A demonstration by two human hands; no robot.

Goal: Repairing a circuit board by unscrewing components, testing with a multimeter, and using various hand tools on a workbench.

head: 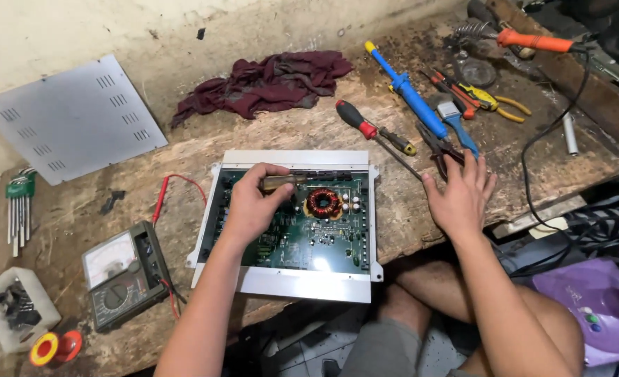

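The open amplifier chassis (288, 216) lies flat in front of me at the near edge of the counter (184, 146), its green circuit board (302, 237) facing up with a copper-wound coil (323, 202) near the far side. My left hand (252, 202) is closed around a brown-handled tool (281, 183) held over the board just beside that coil. My right hand (460, 195) rests open, fingers spread, on the counter to the right of the chassis, its fingertips at a pair of pliers (439, 148). Beyond it lie a red-and-black screwdriver (372, 129) and a blue desoldering pump (411, 94). To the left sit an analogue multimeter (124, 274) with red leads, a grey vented cover plate (72, 119), and a dark red rag (267, 82) farther back.
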